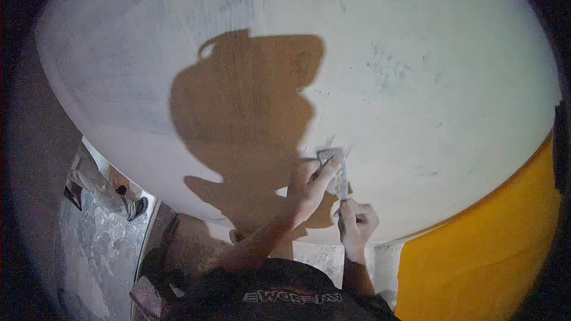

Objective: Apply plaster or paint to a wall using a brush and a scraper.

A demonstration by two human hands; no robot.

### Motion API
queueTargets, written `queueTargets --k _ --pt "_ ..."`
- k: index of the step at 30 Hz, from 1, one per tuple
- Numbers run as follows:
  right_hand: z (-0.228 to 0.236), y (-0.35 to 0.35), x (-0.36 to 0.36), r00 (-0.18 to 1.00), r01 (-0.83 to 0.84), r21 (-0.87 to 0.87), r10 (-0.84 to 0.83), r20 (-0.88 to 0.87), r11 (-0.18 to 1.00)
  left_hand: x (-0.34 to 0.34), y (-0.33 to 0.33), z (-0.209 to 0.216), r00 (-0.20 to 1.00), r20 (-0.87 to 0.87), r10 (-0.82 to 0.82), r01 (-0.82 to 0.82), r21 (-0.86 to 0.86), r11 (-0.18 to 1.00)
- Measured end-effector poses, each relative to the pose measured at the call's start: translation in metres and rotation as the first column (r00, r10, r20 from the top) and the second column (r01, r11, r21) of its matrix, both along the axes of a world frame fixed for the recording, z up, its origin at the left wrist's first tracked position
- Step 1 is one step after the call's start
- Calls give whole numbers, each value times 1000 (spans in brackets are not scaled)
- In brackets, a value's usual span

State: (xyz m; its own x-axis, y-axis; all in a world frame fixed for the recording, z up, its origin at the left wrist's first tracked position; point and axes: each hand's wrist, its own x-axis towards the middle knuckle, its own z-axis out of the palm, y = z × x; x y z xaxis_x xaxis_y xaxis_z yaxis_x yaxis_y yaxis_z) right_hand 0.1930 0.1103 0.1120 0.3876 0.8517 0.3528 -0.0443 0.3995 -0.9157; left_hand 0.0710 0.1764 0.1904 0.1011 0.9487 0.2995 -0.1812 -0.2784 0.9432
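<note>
My right hand [358, 221] is closed around the handle of a putty knife [340, 185] held upright against a white plastered wall [416, 83]. The grey blade [331, 156] lies flat on the wall at its upper end. My left hand [314, 189] reaches up from the lower middle, and its fingers press on the back of the blade. Both hands are close together, just right of my shadow [244, 119] on the wall.
A yellow painted section [488, 249] fills the lower right below the white wall. At the lower left, another person's legs with dark shoes [134, 207] stand on a mottled grey stone floor [101, 249]. My dark shirt [285, 291] fills the bottom edge.
</note>
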Motion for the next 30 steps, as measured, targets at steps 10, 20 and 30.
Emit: queueTargets --k 10,20,30 --pt "7 -1 -5 996 3 25 -1 -86 1000 0 4 -5 1000 -1 -8 8 26 1000" --pt "12 1 -3 997 -17 81 23 -71 997 0 7 -2 992 -113 57 -60 -16 998" --pt "6 5 6 999 -8 103 12 -38 995 8 15 -13 996 -63 71 -67 61 996"
